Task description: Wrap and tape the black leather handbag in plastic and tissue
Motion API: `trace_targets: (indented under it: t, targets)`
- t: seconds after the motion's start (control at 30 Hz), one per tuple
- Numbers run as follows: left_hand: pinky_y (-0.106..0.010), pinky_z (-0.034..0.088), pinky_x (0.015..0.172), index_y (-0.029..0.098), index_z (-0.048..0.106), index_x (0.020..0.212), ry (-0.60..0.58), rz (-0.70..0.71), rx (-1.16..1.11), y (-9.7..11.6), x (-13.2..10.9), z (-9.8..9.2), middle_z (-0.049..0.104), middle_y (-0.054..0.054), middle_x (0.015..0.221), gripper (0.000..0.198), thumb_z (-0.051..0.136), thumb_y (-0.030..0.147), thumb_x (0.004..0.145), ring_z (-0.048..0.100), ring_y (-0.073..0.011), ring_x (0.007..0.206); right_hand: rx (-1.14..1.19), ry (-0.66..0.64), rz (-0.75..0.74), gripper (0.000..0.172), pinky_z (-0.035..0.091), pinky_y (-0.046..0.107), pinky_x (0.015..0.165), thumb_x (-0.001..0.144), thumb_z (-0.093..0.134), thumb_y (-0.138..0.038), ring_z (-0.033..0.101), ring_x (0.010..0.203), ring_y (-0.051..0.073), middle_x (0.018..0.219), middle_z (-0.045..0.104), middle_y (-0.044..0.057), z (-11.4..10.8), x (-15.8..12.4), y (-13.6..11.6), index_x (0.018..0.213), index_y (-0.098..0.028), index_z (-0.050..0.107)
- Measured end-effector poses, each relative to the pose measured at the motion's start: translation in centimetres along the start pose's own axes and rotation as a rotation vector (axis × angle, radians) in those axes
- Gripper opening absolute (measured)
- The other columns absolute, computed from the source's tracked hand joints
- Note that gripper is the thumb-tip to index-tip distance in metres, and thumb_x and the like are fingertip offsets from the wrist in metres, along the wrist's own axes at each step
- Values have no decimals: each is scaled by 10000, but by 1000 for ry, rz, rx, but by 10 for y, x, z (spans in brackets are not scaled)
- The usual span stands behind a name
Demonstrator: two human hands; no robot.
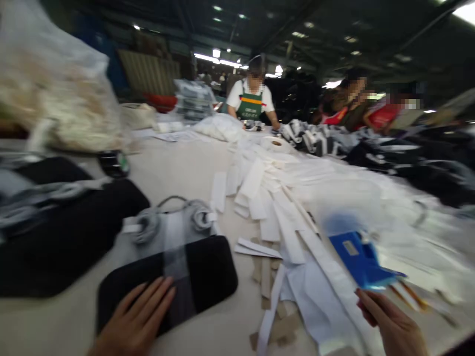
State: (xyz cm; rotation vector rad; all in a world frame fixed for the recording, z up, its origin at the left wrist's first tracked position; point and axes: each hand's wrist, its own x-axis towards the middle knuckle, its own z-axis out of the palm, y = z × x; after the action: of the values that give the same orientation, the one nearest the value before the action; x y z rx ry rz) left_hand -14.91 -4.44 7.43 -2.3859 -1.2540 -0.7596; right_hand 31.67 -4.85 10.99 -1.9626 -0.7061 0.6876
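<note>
My left hand [139,316] lies with its fingers stretched out on a flat black padded piece [213,269] with rounded corners. A translucent strip [180,267] runs across this piece, beside my fingertips. Rolled grey straps [148,225] and a thin dark cord loop sit at its far edge. On the right, my right hand [393,321] is closed, thumb and fingers pressed together; I cannot make out what is between them. Just beyond it is a blue plastic object [356,257] with a pale label, blurred at its far end.
White paper strips [285,227] are scattered along the middle of the table [181,168]. More black padded pieces [70,232] lie at left, near a large clear bag [74,89]. Clear plastic bags [401,217] cover the right. A person in a green apron [250,105] works opposite.
</note>
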Motion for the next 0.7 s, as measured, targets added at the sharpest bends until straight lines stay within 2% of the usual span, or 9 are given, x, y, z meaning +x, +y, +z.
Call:
trace_targets:
  t: [0.07,0.17,0.23,0.27,0.33,0.43,0.57,0.7]
  targets:
    - [-363,282,1070,181,584,1134,-73,-39,-24,-3,-11,-10,591,-59,1209,348,343,116,890,475,-184,1189,-38,-236,-31,416,456,264,496,472,738,-546,548,550,173,565,620,29,47,-37,-22,693,-196,702]
    - [-375,289,1061,142,573,1139,-121,-38,40,-5,-12,-11,586,-69,1214,332,381,96,872,455,-198,1206,103,-663,-30,396,431,247,491,582,704,-558,520,520,145,567,601,13,121,-108,-55,729,-190,690]
    - [-384,301,1052,135,566,1146,-137,-33,51,-4,-10,-11,591,-68,1202,330,377,103,877,450,-203,1206,210,-855,1,364,397,233,483,648,684,-537,504,508,126,561,587,2,166,-152,-70,716,-181,661]
    - [-387,309,1047,132,563,1147,-140,-32,45,-4,-10,-11,593,-68,1197,328,374,107,880,450,-204,1204,266,-910,16,362,380,228,475,658,684,-529,493,498,116,561,583,0,186,-169,-74,710,-172,649]
    - [-392,322,1038,123,569,1126,-130,-37,20,-3,-11,-11,594,-73,1189,316,368,105,883,452,-210,1199,334,-963,57,364,352,217,461,665,690,-514,471,479,99,558,578,-4,218,-191,-75,692,-157,627]
    - [-396,318,1042,103,591,1055,-96,-60,-34,-5,-15,-10,595,-88,1174,298,351,86,880,456,-222,1193,356,-940,117,361,325,198,451,649,714,-485,450,465,77,567,583,-7,246,-202,-66,669,-141,605]
    - [-399,306,1035,76,590,1032,-84,-80,-65,-6,-15,-9,593,-113,1130,318,306,92,890,461,-242,1172,319,-906,161,368,294,183,431,641,717,-480,424,433,57,552,587,-12,257,-203,-56,665,-132,599]
    - [-392,298,981,90,496,1208,-200,-83,-34,-5,-4,-13,582,-94,1109,407,212,136,921,473,-230,1101,277,-912,145,414,278,183,404,622,702,-529,417,400,61,460,529,-29,260,-202,-58,608,-132,590]
